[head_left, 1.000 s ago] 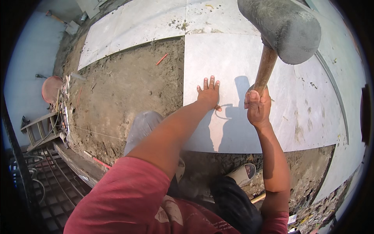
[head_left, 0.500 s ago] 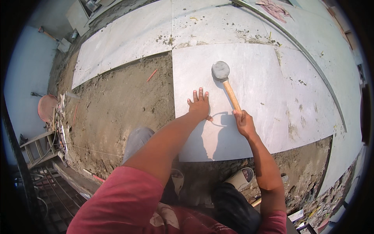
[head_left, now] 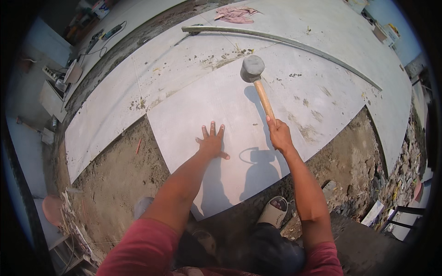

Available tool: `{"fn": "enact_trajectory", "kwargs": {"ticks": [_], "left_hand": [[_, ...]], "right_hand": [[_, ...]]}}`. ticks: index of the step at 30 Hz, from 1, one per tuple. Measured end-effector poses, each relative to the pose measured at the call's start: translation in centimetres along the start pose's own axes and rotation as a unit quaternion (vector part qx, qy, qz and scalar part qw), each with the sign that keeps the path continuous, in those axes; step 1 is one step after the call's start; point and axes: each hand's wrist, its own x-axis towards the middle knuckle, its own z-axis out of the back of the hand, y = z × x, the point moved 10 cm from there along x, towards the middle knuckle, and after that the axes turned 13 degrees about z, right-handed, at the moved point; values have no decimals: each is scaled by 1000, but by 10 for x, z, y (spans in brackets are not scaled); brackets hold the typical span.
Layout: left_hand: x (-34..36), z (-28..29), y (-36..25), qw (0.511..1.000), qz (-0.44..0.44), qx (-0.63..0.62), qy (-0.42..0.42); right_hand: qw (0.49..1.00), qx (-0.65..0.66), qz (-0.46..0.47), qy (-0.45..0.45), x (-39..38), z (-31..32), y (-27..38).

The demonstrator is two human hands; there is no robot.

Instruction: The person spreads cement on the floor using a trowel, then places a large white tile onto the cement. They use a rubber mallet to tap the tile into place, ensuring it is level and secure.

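Observation:
A rubber mallet with a grey head and wooden handle is in my right hand, whose fingers wrap round the lower handle. Its head hangs above the tiles, with its shadow falling apart from it. My left hand lies flat with fingers spread on a large pale floor tile. Neighbouring tiles meet this one at its far side, speckled with bits of mortar. The tile's near edge lies just in front of my sandalled feet.
Raw mortar bed lies left of the tile, with a small red stick on it. A long straight bar and a pink cloth lie on the far tiles. Rubble borders the right side. Power tools lie at far left.
My view has turned, so the tile now appears slanted. The mallet head has risen from close over the tile, its shadow now farther off. My left hand still lies flat on the tile.

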Motion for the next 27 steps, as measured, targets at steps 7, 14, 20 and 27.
{"fn": "enact_trajectory", "kwargs": {"ticks": [7,14,20,27], "left_hand": [[3,-2,-7,999,7,33,30],[7,-4,3,999,22,42,23],[7,2,-23,999,-4,46,19],[-8,-6,-1,998,17,63,13]], "right_hand": [[965,93,177,-168,-15,43,43],[997,61,-12,-52,27,35,55],[966,-17,186,-179,15,28,-16],[982,123,100,-108,21,40,59]]}}
